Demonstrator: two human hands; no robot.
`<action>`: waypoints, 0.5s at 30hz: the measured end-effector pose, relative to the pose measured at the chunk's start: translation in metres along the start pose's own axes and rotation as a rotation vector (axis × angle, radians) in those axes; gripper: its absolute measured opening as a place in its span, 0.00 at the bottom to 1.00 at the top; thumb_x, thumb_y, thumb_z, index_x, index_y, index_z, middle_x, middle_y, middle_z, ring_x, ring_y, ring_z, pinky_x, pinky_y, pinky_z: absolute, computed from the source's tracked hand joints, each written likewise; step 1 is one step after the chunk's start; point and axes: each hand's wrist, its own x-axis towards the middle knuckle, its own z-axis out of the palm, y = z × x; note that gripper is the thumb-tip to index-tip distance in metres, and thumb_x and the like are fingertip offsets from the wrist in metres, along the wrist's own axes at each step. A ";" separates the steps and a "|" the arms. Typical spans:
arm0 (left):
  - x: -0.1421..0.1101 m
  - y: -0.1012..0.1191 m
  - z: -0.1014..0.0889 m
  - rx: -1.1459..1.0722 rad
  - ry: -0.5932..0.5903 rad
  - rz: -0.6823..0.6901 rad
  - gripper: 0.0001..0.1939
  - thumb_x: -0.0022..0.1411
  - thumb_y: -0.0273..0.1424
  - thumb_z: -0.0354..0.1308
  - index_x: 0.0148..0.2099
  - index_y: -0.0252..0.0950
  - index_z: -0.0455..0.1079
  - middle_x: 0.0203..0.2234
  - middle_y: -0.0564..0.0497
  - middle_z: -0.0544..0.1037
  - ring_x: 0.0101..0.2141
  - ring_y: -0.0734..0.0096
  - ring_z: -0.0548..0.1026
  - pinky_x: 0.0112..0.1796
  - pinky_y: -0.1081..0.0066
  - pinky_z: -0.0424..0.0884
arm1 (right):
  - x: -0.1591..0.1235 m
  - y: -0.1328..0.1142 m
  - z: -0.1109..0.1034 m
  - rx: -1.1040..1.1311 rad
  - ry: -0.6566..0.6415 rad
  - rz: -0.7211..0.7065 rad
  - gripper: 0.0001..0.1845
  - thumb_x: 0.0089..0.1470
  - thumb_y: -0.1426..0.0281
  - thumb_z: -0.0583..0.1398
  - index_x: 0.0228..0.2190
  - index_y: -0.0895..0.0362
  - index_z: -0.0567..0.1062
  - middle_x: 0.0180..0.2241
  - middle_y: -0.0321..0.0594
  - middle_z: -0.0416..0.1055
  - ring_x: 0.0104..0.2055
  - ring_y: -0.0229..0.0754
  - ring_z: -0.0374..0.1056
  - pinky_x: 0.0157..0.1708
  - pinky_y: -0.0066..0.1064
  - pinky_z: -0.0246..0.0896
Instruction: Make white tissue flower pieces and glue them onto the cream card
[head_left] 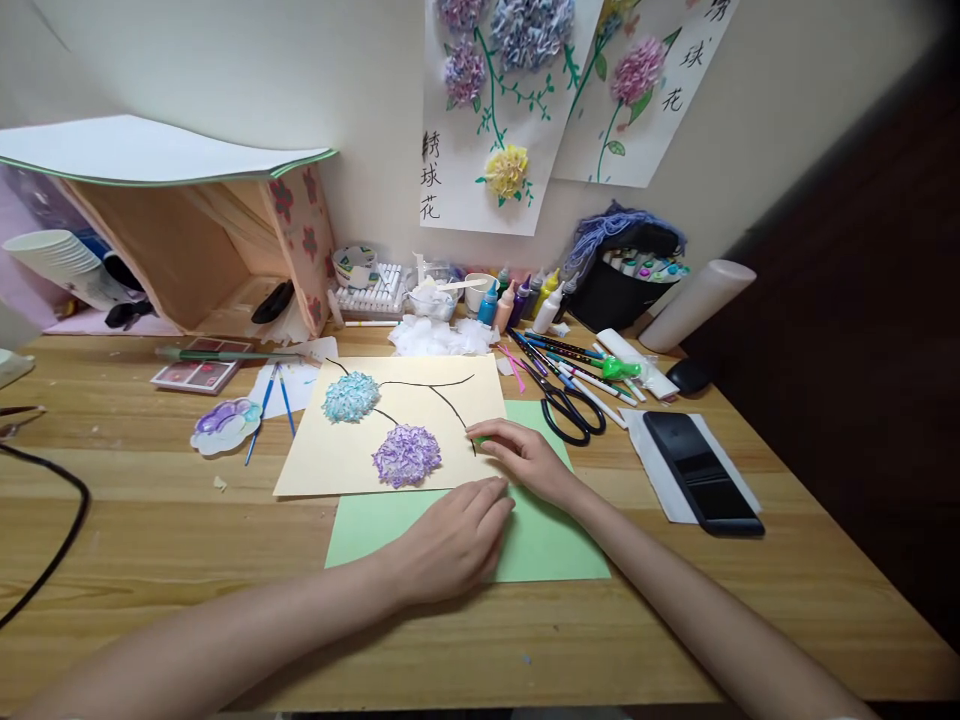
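A cream sheet (330,450) bears thin dark branch lines, a pale blue crumpled-paper flower (351,397) and a purple one (407,456). It overlaps a green sheet (547,545). At the cream sheet's right side, my right hand (529,460) has a small green piece (481,440) between thumb and index finger, beside a branch's lower end. Over the cream sheet's lower right edge and the green sheet rests my left hand (457,535), back upward. Its fingers are curled together, with their undersides hidden.
Black scissors (574,410) lie among pens and pencils at right, near a phone (701,470). Paint bottles (517,303) and white fluffy scraps (439,336) stand behind the sheet. Brushes (262,415) and a paint palette (225,425) are at left, beyond a black cable (71,530).
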 end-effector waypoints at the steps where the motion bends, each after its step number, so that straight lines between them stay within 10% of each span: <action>1: 0.000 -0.002 0.001 -0.016 -0.009 -0.024 0.16 0.60 0.23 0.45 0.50 0.28 0.60 0.48 0.35 0.70 0.48 0.59 0.70 0.45 0.62 0.71 | -0.001 0.000 0.000 -0.038 -0.015 -0.011 0.12 0.58 0.68 0.54 0.41 0.53 0.75 0.44 0.43 0.72 0.49 0.44 0.66 0.51 0.40 0.59; 15: -0.006 -0.012 -0.002 -0.085 -0.090 -0.025 0.15 0.61 0.21 0.44 0.50 0.30 0.61 0.52 0.36 0.68 0.53 0.60 0.67 0.50 0.61 0.69 | -0.004 0.013 -0.015 -0.407 0.079 -0.210 0.08 0.53 0.68 0.60 0.36 0.53 0.77 0.39 0.44 0.76 0.45 0.47 0.69 0.46 0.44 0.64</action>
